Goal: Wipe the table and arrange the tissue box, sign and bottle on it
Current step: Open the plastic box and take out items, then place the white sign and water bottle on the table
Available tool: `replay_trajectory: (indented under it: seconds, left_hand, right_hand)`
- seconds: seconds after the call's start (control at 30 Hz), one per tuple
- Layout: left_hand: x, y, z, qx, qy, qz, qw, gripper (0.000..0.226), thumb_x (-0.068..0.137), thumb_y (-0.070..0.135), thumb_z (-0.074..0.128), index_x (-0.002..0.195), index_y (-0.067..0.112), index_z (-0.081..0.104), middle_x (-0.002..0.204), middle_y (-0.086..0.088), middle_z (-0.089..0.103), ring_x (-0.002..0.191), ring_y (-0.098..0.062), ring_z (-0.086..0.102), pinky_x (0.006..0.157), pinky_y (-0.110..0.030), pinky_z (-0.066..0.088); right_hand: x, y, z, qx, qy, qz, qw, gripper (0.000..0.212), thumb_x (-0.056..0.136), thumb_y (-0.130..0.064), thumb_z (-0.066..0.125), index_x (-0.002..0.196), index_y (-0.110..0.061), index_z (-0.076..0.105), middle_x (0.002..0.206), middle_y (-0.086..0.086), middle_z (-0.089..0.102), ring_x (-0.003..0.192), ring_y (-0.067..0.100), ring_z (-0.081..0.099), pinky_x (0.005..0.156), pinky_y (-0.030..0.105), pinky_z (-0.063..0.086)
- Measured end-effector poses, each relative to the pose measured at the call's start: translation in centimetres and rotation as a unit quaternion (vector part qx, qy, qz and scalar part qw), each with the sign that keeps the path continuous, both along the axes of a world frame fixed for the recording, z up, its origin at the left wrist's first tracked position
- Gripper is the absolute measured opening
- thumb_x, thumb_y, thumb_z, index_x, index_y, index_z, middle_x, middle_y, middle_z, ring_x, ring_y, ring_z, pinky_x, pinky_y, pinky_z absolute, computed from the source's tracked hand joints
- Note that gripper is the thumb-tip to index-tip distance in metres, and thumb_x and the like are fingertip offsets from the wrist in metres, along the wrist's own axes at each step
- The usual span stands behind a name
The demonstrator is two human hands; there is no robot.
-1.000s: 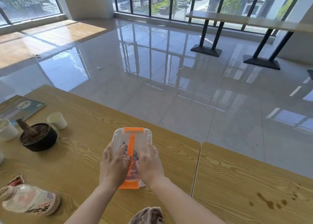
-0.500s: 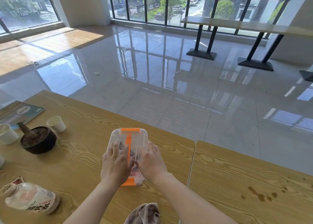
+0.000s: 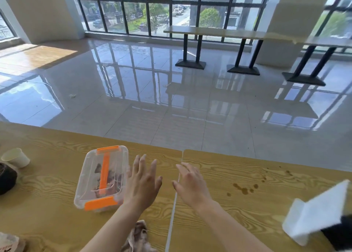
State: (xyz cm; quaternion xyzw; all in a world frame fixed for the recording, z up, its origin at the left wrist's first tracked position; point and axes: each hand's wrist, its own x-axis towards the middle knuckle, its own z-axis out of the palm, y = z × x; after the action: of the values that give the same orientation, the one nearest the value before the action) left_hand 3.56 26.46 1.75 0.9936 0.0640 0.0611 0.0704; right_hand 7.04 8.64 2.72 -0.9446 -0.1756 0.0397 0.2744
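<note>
A clear plastic box [image 3: 95, 172] with an orange handle and clips sits on the wooden table [image 3: 57, 219], left of my hands. My left hand [image 3: 142, 182] hovers beside the box's right side, fingers spread, holding nothing. My right hand [image 3: 191, 184] floats over the seam between the two tables, fingers loosely apart and empty. A pinkish cloth [image 3: 138, 239] lies crumpled at the near edge under my left forearm. A white folded sign [image 3: 314, 216] stands at the right edge. The bottle [image 3: 9, 243] lies at the bottom left corner, mostly cut off.
A paper cup [image 3: 16, 157] and a dark bowl [image 3: 6, 177] stand at the far left. Brown spill spots [image 3: 244, 189] mark the right table [image 3: 247, 223]. A black object [image 3: 341, 234] sits behind the sign. Beyond the tables lie a glossy floor and long benches [image 3: 213, 31].
Both hands have let go of the clear box and moved right, off it. The view has swung right and up, bringing the sign into sight and pushing the bowl and bottle to the edge.
</note>
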Motion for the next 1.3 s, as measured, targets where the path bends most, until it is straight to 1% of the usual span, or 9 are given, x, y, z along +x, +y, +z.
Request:
replay_trajectory:
  seconds: [0.23,0.53,0.7,0.8,0.93,1.03,1.1,1.2,1.3]
  left_hand:
    - [0.2,-9.1,0.3,-0.002,0.006,-0.084,0.996,0.062,0.097,0.055,0.037,0.151,0.024,0.028,0.16,-0.012,0.015,0.15,-0.032,0.004,0.117,-0.054,0.022]
    - [0.4,-20.8,1.0,-0.046,0.017,-0.184,0.982,0.062,0.097,0.054,0.038,0.151,0.025,0.027,0.161,-0.011,0.014,0.15,-0.03,0.002,0.119,-0.051,0.019]
    - [0.1,-26.5,2.1,-0.094,0.013,-0.235,0.967,0.062,0.096,0.053,0.041,0.15,0.025,0.029,0.161,-0.01,0.018,0.15,-0.028,0.005,0.119,-0.048,0.02]
    - [0.1,-30.1,2.9,-0.116,0.007,-0.271,0.956,0.062,0.096,0.054,0.041,0.151,0.028,0.028,0.159,-0.009,0.023,0.148,-0.026,0.013,0.118,-0.044,0.021]
    - [0.3,-35.3,4.1,-0.162,0.005,-0.312,0.936,0.06,0.096,0.053,0.043,0.148,0.026,0.033,0.148,-0.003,0.039,0.136,-0.021,0.036,0.109,-0.039,0.033]
    - [0.5,-38.7,4.5,-0.19,0.028,-0.34,0.921,0.059,0.096,0.055,0.044,0.147,0.027,0.033,0.141,0.001,0.046,0.127,-0.019,0.045,0.095,-0.033,0.04]
    - [0.7,-40.5,4.5,-0.192,0.047,-0.35,0.916,0.06,0.095,0.057,0.043,0.147,0.028,0.032,0.14,0.0,0.048,0.124,-0.02,0.049,0.083,-0.028,0.039]
    - [1.3,-42.7,4.4,-0.178,0.063,-0.347,0.919,0.061,0.094,0.055,0.047,0.145,0.026,0.032,0.133,-0.003,0.053,0.114,-0.021,0.056,0.074,-0.027,0.038]
    - [1.9,-44.0,3.9,-0.192,0.088,-0.327,0.921,0.059,0.094,0.05,0.053,0.142,0.022,0.036,0.131,-0.005,0.056,0.109,-0.024,0.059,0.072,-0.029,0.039]
  right_hand:
    - [-2.8,-10.3,0.3,-0.006,-0.001,-0.106,0.994,0.062,0.093,-0.039,0.064,0.147,-0.018,0.042,0.149,-0.001,0.043,0.138,0.018,0.036,0.112,0.032,0.034]
    - [-6.9,-21.9,1.4,-0.009,-0.027,-0.203,0.979,0.058,0.094,-0.037,0.063,0.145,-0.018,0.045,0.146,-0.002,0.047,0.136,0.015,0.039,0.113,0.031,0.034]
    - [-10.1,-25.8,3.2,-0.032,-0.075,-0.228,0.97,0.051,0.092,-0.03,0.067,0.139,-0.018,0.052,0.138,-0.002,0.054,0.129,0.017,0.047,0.105,0.026,0.038]
    - [-11.4,-28.4,5.1,-0.043,-0.132,-0.259,0.956,0.047,0.086,-0.022,0.075,0.131,-0.017,0.061,0.127,-0.003,0.063,0.122,0.019,0.054,0.098,0.027,0.045]
    - [-12.4,-32.6,7.2,-0.101,-0.161,-0.303,0.934,0.04,0.084,-0.025,0.076,0.122,-0.02,0.065,0.116,-0.008,0.064,0.108,0.015,0.054,0.086,0.024,0.05]
    - [-13.1,-35.4,7.1,-0.15,-0.117,-0.327,0.926,0.04,0.087,-0.03,0.071,0.125,-0.023,0.063,0.12,-0.009,0.061,0.112,0.016,0.048,0.092,0.026,0.046]
    - [-13.7,-36.8,6.5,-0.162,-0.086,-0.335,0.924,0.043,0.091,-0.036,0.066,0.132,-0.026,0.058,0.126,-0.01,0.055,0.117,0.016,0.043,0.097,0.026,0.041]
    - [-14.2,-38.2,5.6,-0.136,-0.06,-0.345,0.927,0.042,0.093,-0.039,0.062,0.132,-0.027,0.057,0.122,-0.01,0.052,0.112,0.015,0.04,0.091,0.022,0.04]
    - [-14.3,-39.0,5.0,-0.097,-0.042,-0.348,0.931,0.038,0.092,-0.034,0.066,0.128,-0.023,0.061,0.112,-0.008,0.053,0.103,0.014,0.044,0.085,0.021,0.042]
